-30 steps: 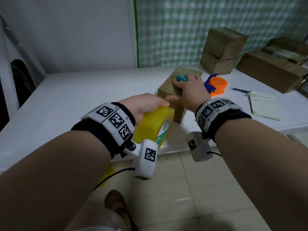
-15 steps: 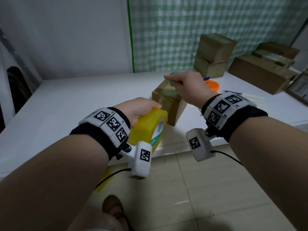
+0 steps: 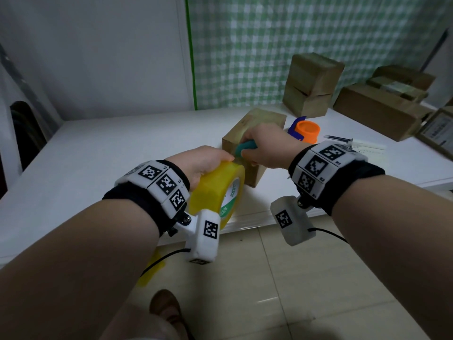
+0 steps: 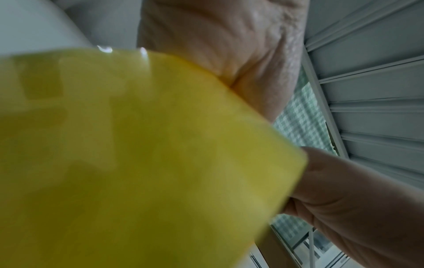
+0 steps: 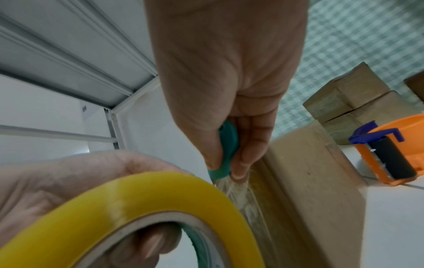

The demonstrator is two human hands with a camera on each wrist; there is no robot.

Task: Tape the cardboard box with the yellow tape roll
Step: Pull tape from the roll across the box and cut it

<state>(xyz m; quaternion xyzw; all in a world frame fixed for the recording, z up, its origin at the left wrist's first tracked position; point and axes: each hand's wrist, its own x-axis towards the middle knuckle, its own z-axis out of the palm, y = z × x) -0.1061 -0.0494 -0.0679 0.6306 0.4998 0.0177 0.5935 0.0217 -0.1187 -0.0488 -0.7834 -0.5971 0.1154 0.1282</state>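
My left hand grips the yellow tape roll just off the table's front edge, fingers through its core. The roll fills the left wrist view. A small cardboard box stands on the white table. A clear strip of tape runs from the roll to the box's near side. My right hand pinches a small teal cutter between thumb and finger, its tip at the strip by the box's near corner.
An orange and blue tape dispenser sits right of the box. Stacked cardboard boxes and a long box stand at the back right, with a pen and papers in front. Tiled floor lies below.
My right hand came back from the box's top toward its near corner, bringing the teal cutter down to the tape strip beside the roll. The left hand kept holding the roll.
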